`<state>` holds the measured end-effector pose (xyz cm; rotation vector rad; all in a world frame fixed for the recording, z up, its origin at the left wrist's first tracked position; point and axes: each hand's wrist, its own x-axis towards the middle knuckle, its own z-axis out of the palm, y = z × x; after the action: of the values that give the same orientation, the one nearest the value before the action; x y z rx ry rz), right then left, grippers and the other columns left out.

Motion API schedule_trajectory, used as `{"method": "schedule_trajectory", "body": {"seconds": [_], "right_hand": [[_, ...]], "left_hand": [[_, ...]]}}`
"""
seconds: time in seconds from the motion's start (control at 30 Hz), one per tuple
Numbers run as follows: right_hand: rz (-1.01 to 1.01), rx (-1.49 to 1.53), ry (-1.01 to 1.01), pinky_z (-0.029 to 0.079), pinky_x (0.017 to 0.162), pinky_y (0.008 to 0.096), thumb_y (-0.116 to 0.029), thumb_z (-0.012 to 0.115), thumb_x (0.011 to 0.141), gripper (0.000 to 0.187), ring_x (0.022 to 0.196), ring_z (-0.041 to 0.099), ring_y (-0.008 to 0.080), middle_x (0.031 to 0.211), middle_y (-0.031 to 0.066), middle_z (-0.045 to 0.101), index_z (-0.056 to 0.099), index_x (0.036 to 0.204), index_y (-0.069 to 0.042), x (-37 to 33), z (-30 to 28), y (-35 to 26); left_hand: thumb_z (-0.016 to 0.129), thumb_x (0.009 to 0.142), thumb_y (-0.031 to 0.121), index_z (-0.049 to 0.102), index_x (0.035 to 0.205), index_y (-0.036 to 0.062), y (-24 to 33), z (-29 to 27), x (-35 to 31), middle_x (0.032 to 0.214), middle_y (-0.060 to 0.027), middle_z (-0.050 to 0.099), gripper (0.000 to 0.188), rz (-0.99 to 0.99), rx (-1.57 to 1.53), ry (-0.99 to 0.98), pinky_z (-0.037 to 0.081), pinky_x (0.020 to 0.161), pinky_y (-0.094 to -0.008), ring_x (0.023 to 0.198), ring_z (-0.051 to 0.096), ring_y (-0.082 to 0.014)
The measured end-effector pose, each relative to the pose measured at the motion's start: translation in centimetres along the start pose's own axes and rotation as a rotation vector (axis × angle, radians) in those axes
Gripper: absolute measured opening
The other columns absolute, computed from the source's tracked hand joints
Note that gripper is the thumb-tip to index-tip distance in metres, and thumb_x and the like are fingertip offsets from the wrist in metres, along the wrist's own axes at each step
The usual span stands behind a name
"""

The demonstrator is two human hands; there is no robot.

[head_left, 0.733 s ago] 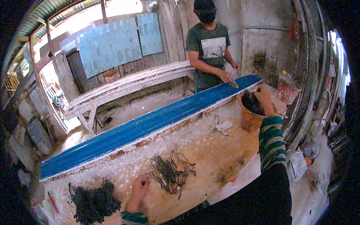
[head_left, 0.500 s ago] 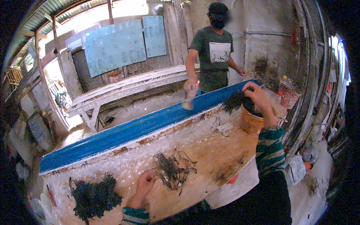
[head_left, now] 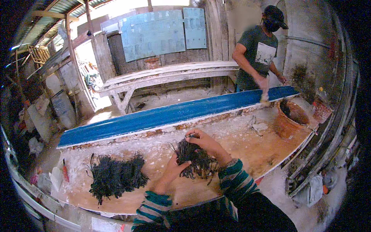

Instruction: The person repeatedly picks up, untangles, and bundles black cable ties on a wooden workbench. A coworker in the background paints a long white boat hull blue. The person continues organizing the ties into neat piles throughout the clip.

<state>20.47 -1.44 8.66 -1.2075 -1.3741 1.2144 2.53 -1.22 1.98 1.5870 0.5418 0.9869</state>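
Observation:
A bundle of black stringy fibres point(head_left: 197, 158) is between my two hands, above the middle of the worktable point(head_left: 239, 150). My right hand point(head_left: 208, 145) pinches its top from the right. My left hand point(head_left: 174, 172) closes on its left side, with the thumb pointing toward the bundle. Loose strands beneath partly merge with it, so the boundary is hard to see. To the left of my hands lies a wide pile of similar black fibres point(head_left: 118, 174).
Along the table's far edge runs a long blue channel-shaped piece point(head_left: 166, 116). Across it, a co-worker point(head_left: 257, 58) holds a brush point(head_left: 264, 96) against its right part. An orange bucket point(head_left: 288, 123) and a clear container point(head_left: 322, 110) stand at the right. A red-handled tool point(head_left: 65, 170) lies far left.
My right hand has come from the bucket to the table's middle with the fibre bundle. My left hand now meets it there. The co-worker's brush has moved right along the blue piece.

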Motion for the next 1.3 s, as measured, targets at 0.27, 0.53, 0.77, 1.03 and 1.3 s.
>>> {"method": "schedule_trajectory", "body": {"seconds": [0.27,0.53,0.77,1.03,1.3], "right_hand": [[-0.15,0.682,-0.168,0.047,0.072,0.0336,-0.026,0.051,0.087,0.038,0.102,0.049,0.0189,0.12,0.005,0.044,0.037,0.122,-0.019,2.7,1.7,7.1],[-0.091,0.561,-0.122,0.048,0.072,0.0308,-0.019,0.064,0.078,0.061,0.091,0.054,0.0184,0.11,0.0053,0.049,0.03,0.128,-0.019,1.1,3.6,6.6],[-0.013,0.116,0.079,0.046,0.074,0.0302,-0.025,0.058,0.082,0.039,0.094,0.052,0.0186,0.104,0.0092,0.052,0.043,0.115,-0.008,0.7,4.4,6.2],[-0.537,-0.48,0.42,0.042,0.082,0.0392,-0.022,0.057,0.08,0.036,0.095,0.05,0.0335,0.1,0.0162,0.052,0.048,0.112,-0.008,1.3,5.4,8.2],[-0.664,-0.575,0.309,0.045,0.072,0.036,-0.021,0.064,0.074,0.018,0.083,0.054,0.0277,0.085,0.0095,0.055,0.062,0.089,-0.01,-0.4,5.5,6.1]], "left_hand": [[0.059,0.078,0.015,0.056,0.096,0.0028,-1.9,-4.0,1.7,0.082,-0.0043,0.06,0.022,-0.219,-0.234,0.276,0.047,0.06,-0.0256,0.065,0.057,-0.0126],[0.056,0.08,0.028,0.057,0.088,0.0059,-2.0,-4.3,1.5,0.072,-0.0039,0.058,0.023,-0.296,-0.349,0.304,0.045,0.049,-0.0254,0.054,0.054,-0.0137],[0.053,0.082,0.021,0.053,0.099,0.0032,-2.4,-4.8,1.2,0.082,-0.0043,0.058,0.024,-0.285,-0.369,0.27,0.045,0.061,-0.0236,0.069,0.055,-0.0112],[0.063,0.07,-0.004,0.046,0.114,0.0016,-1.5,-4.2,1.7,0.094,-0.0044,0.059,0.048,-0.072,-0.009,0.333,0.045,0.074,-0.0254,0.084,0.056,-0.0132],[0.067,0.065,0.0,0.039,0.126,0.0112,-1.2,-3.1,1.6,0.089,-0.0093,0.059,0.068,0.098,0.402,0.314,0.047,0.067,-0.0269,0.077,0.057,-0.0156]]}}
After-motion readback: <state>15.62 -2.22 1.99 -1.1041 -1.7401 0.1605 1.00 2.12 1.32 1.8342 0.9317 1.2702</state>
